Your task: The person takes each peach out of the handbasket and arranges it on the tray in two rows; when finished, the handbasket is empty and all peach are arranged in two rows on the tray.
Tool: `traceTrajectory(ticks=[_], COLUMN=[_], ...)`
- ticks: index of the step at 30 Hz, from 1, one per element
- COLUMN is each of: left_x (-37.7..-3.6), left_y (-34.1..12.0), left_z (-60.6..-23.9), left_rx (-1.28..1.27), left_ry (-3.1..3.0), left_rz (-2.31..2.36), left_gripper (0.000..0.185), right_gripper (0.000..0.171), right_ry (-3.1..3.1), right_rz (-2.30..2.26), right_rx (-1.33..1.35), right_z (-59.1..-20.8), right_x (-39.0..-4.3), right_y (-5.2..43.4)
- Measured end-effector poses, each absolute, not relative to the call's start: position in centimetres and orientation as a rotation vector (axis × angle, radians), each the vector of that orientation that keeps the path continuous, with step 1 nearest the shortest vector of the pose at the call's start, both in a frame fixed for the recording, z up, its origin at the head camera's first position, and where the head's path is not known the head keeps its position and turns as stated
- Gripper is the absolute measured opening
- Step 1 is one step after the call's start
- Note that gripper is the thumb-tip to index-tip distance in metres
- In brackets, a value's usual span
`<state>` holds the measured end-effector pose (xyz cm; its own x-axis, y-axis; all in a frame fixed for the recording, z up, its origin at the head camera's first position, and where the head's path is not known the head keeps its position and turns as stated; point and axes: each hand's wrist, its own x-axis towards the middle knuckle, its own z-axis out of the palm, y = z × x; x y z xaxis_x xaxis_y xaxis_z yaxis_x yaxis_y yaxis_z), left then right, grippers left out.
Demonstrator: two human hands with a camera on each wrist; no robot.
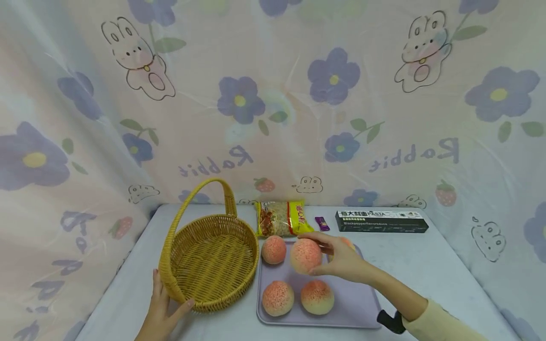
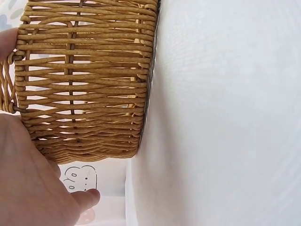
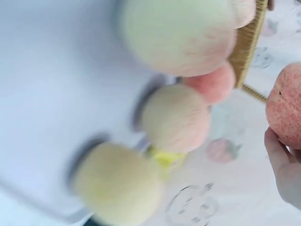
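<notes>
My left hand [image 1: 164, 305] grips the near left side of a round yellow-brown wicker basket [image 1: 251, 279], around the foot of its tall handle. The left wrist view shows the basket's woven outer wall [image 2: 84, 84] close up. A pink-and-cream peach [image 1: 305, 256] is held above the tray by my right hand [image 1: 341, 260], between thumb and fingers. On the lilac tray [image 1: 354, 308] lie more peaches: one at the back left [image 1: 274, 249], one at the front left [image 1: 278, 298], one at the front middle [image 1: 317, 297], and another partly hidden behind my right hand.
Behind the tray lie a yellow-and-clear food packet [image 1: 281, 219], a small purple wrapped sweet [image 1: 322, 223] and a long black-and-white pasta box [image 1: 381, 221]. A white cloth covers the table, and a curtain with flowers and rabbits hangs behind and at the sides.
</notes>
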<state>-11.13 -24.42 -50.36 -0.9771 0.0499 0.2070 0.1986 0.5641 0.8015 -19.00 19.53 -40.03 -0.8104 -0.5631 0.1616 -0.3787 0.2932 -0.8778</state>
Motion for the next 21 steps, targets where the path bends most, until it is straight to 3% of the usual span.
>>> traceTrajectory(ticks=[9,21], left_x=[-11.0,-11.2], left_y=[-24.5,-24.4], left_z=[-50.4,-50.3], left_rx=[-0.203,-0.205], left_ry=[-2.624,-2.640], left_rz=[-1.372,-1.364], left_gripper=[0.095,0.094], right_gripper=[0.075,0.075], right_ry=[2.481,2.495], right_rz=[-1.564,-1.570], right_rx=[-0.743,-0.698], right_z=[-42.5,-45.2], right_x=[-17.1,-15.0], right_y=[24.7,27.6])
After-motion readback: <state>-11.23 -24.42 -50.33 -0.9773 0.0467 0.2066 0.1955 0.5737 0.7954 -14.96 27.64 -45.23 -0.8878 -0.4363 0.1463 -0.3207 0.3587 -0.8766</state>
